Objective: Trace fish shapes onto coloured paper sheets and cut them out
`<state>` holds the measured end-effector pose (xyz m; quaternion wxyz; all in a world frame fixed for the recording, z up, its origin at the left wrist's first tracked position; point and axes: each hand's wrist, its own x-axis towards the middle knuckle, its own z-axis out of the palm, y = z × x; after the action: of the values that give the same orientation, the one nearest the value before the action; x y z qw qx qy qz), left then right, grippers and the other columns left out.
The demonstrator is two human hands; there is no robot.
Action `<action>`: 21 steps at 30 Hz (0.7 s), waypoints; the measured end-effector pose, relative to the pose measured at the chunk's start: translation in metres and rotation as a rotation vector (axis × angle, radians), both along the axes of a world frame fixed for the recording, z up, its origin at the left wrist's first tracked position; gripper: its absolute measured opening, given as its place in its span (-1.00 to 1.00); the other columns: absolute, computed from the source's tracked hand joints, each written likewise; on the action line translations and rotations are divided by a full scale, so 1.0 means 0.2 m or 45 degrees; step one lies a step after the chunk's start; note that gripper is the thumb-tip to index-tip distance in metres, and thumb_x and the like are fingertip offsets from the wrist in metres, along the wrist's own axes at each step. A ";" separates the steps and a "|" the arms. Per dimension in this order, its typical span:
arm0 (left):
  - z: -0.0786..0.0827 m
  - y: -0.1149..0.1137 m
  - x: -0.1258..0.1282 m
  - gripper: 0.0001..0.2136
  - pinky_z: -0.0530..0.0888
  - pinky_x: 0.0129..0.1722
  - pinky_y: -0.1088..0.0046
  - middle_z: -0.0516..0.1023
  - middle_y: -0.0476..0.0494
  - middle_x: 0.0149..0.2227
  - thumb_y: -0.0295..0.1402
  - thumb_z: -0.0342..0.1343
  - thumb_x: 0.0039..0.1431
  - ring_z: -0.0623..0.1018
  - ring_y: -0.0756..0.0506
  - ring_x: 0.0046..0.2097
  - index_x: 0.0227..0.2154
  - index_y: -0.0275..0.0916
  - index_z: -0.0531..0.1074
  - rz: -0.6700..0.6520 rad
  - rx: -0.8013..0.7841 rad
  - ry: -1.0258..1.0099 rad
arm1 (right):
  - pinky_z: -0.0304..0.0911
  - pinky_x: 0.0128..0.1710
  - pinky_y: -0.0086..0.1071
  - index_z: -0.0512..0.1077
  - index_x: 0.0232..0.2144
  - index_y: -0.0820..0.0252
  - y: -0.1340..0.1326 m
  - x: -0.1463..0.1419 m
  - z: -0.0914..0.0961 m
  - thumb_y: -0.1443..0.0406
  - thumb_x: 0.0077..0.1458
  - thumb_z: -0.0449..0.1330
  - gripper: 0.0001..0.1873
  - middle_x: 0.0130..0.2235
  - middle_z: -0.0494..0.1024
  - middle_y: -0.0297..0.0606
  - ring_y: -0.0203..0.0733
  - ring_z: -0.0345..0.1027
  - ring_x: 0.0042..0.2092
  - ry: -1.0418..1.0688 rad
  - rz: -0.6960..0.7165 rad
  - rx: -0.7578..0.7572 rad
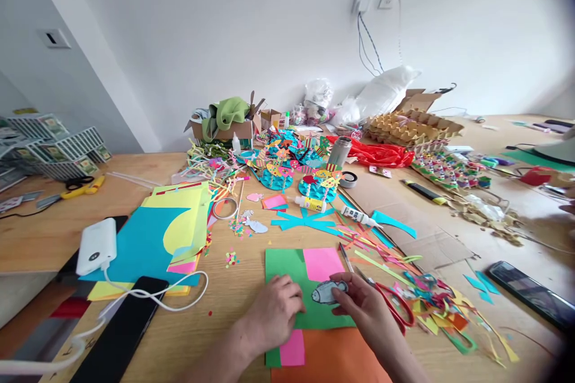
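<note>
Between the thumb and fingers of my right hand (pixel 362 305) is a grey fish-shaped paper cutout (pixel 322 292) with drawn outlines. It is held just over a green sheet of paper (pixel 287 263). My left hand (pixel 278 311) rests on the left part of that sheet, its fingers curled and close together; whatever is under the fingertips is hidden. Pink paper pieces (pixel 322 264) lie on the green sheet, and an orange sheet (pixel 332 359) shows below it. Red-handled scissors (pixel 398 308) lie beside my right hand, partly covered by it.
Paper scraps (pixel 449 305) and a phone (pixel 534 293) lie to the right. On the left are coloured sheets (pixel 148 233), a white power bank (pixel 96 245) with its cable, and a black phone (pixel 121 329). Blue-based paper crafts (pixel 317 188) and glue bottles (pixel 359 215) stand or lie farther back.
</note>
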<state>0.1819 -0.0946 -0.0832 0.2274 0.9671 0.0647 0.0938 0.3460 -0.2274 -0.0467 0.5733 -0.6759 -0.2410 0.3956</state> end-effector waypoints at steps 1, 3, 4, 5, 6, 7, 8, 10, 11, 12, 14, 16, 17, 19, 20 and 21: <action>0.00 0.00 0.00 -0.79 0.31 -0.13 0.35 0.50 -0.02 -0.21 -0.62 0.07 0.08 0.38 -0.07 -0.11 -0.31 -0.18 0.48 -0.001 0.006 0.008 | 0.40 -0.43 -0.30 0.43 -0.31 0.20 -0.01 0.00 -0.01 -0.09 -0.23 0.35 -0.44 -0.42 0.54 -0.22 -0.12 0.45 -0.36 -0.015 -0.008 -0.015; 0.00 0.00 0.00 -0.79 0.31 -0.13 0.35 0.50 -0.02 -0.20 -0.61 0.07 0.09 0.37 -0.07 -0.11 -0.32 -0.19 0.48 -0.005 0.012 0.025 | 0.36 -0.48 -0.32 0.42 -0.34 0.19 -0.02 0.01 -0.04 -0.08 -0.23 0.34 -0.47 -0.44 0.54 -0.23 -0.12 0.44 -0.40 -0.048 -0.024 -0.042; 0.00 -0.01 0.00 -0.80 0.31 -0.12 0.35 0.50 -0.03 -0.20 -0.61 0.07 0.08 0.37 -0.07 -0.11 -0.32 -0.19 0.47 -0.005 0.015 0.031 | 0.33 -0.50 -0.33 0.41 -0.34 0.18 -0.03 0.01 -0.05 -0.06 -0.21 0.33 -0.49 -0.46 0.54 -0.23 -0.12 0.44 -0.41 -0.074 -0.032 -0.054; 0.01 -0.01 0.00 -0.80 0.31 -0.11 0.34 0.49 -0.03 -0.20 -0.61 0.07 0.08 0.37 -0.08 -0.11 -0.32 -0.20 0.47 -0.005 0.018 0.034 | 0.31 -0.50 -0.33 0.40 -0.34 0.17 -0.04 0.01 -0.07 -0.04 -0.19 0.32 -0.52 -0.47 0.54 -0.24 -0.12 0.43 -0.43 -0.105 -0.033 -0.062; 0.02 -0.01 0.00 -0.81 0.31 -0.10 0.34 0.49 -0.03 -0.20 -0.60 0.08 0.07 0.37 -0.08 -0.11 -0.31 -0.20 0.46 -0.005 0.022 0.038 | 0.29 -0.50 -0.32 0.39 -0.35 0.16 -0.04 0.01 -0.09 -0.02 -0.15 0.30 -0.57 -0.47 0.54 -0.25 -0.12 0.43 -0.43 -0.145 -0.025 -0.070; 0.02 -0.02 0.00 -0.82 0.31 -0.10 0.33 0.49 -0.03 -0.20 -0.59 0.08 0.06 0.37 -0.09 -0.10 -0.31 -0.20 0.45 -0.006 0.030 0.043 | 0.29 -0.48 -0.32 0.39 -0.35 0.15 -0.05 0.01 -0.11 0.01 -0.11 0.28 -0.62 -0.47 0.54 -0.25 -0.12 0.42 -0.43 -0.200 -0.012 -0.080; 0.03 -0.02 0.00 -0.82 0.31 -0.10 0.33 0.49 -0.04 -0.20 -0.58 0.09 0.06 0.36 -0.09 -0.11 -0.31 -0.20 0.45 -0.007 0.040 0.050 | 0.28 -0.47 -0.31 0.39 -0.36 0.15 -0.06 0.01 -0.13 0.05 -0.08 0.25 -0.67 -0.48 0.53 -0.26 -0.12 0.42 -0.43 -0.270 0.003 -0.096; 0.04 -0.03 0.00 -0.84 0.31 -0.11 0.32 0.48 -0.05 -0.21 -0.56 0.09 0.06 0.36 -0.10 -0.11 -0.31 -0.20 0.43 -0.007 0.067 0.068 | 0.25 -0.47 -0.30 0.39 -0.37 0.14 -0.07 0.02 -0.16 0.11 -0.03 0.20 -0.76 -0.49 0.52 -0.28 -0.13 0.39 -0.45 -0.451 0.023 -0.159; 0.05 -0.03 0.00 -0.85 0.31 -0.12 0.32 0.48 -0.05 -0.21 -0.55 0.09 0.06 0.36 -0.10 -0.12 -0.32 -0.21 0.42 -0.007 0.082 0.077 | 0.23 -0.48 -0.31 0.38 -0.38 0.13 -0.07 0.02 -0.17 0.13 -0.03 0.18 -0.79 -0.51 0.50 -0.30 -0.13 0.37 -0.47 -0.545 0.029 -0.202; 0.06 -0.04 0.00 -0.86 0.31 -0.12 0.33 0.48 -0.05 -0.21 -0.54 0.08 0.06 0.36 -0.10 -0.12 -0.32 -0.21 0.42 -0.004 0.098 0.086 | 0.20 -0.49 -0.31 0.38 -0.39 0.13 -0.08 0.02 -0.18 0.14 -0.02 0.16 -0.81 -0.51 0.50 -0.31 -0.14 0.36 -0.48 -0.626 0.036 -0.239; 0.07 -0.05 0.00 -0.89 0.32 -0.12 0.33 0.47 -0.05 -0.22 -0.53 0.09 0.06 0.36 -0.10 -0.12 -0.35 -0.22 0.40 0.005 0.129 0.110 | 0.19 -0.50 -0.31 0.38 -0.40 0.12 -0.08 0.02 -0.18 0.15 -0.01 0.13 -0.82 -0.51 0.49 -0.31 -0.14 0.35 -0.49 -0.741 0.055 -0.284; 0.09 -0.05 0.00 -0.92 0.33 -0.12 0.31 0.47 -0.06 -0.23 -0.51 0.09 0.06 0.37 -0.11 -0.13 -0.37 -0.23 0.39 0.013 0.152 0.142 | 0.21 -0.46 -0.30 0.37 -0.43 0.12 -0.07 0.02 -0.17 0.16 0.00 0.09 -0.83 -0.49 0.50 -0.28 -0.12 0.37 -0.46 -0.833 0.058 -0.282; 0.09 -0.06 0.00 -0.93 0.33 -0.13 0.30 0.46 -0.07 -0.23 -0.50 0.09 0.06 0.37 -0.11 -0.13 -0.38 -0.23 0.39 0.016 0.159 0.160 | 0.23 -0.43 -0.29 0.37 -0.44 0.12 -0.07 0.02 -0.17 0.16 0.00 0.09 -0.83 -0.47 0.51 -0.27 -0.11 0.38 -0.44 -0.884 0.049 -0.273; 0.11 -0.07 0.00 -0.94 0.35 -0.12 0.30 0.46 -0.10 -0.23 -0.51 0.08 0.07 0.37 -0.13 -0.13 -0.38 -0.24 0.39 0.017 0.163 0.192 | 0.24 -0.37 -0.27 0.37 -0.46 0.12 -0.07 0.02 -0.17 0.18 0.00 0.09 -0.85 -0.45 0.51 -0.24 -0.08 0.39 -0.38 -0.989 0.030 -0.260; 0.12 -0.08 0.01 -0.93 0.35 -0.11 0.31 0.45 -0.12 -0.23 -0.52 0.07 0.07 0.37 -0.13 -0.12 -0.37 -0.25 0.40 0.015 0.168 0.206 | 0.24 -0.34 -0.25 0.38 -0.46 0.12 -0.07 0.02 -0.17 0.20 0.01 0.09 -0.86 -0.43 0.51 -0.23 -0.06 0.39 -0.35 -1.032 0.029 -0.257; 0.12 -0.09 0.02 -0.92 0.36 -0.10 0.31 0.45 -0.15 -0.24 -0.53 0.06 0.08 0.37 -0.14 -0.11 -0.38 -0.27 0.41 0.014 0.177 0.221 | 0.24 -0.31 -0.24 0.38 -0.45 0.12 -0.07 0.02 -0.18 0.21 0.01 0.10 -0.87 -0.42 0.51 -0.22 -0.04 0.39 -0.32 -1.069 0.031 -0.259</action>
<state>0.1850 -0.1118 -0.0587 0.1529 0.9846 0.0829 0.0153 0.3509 -0.2418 -0.0833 0.3512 -0.8284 -0.4210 0.1149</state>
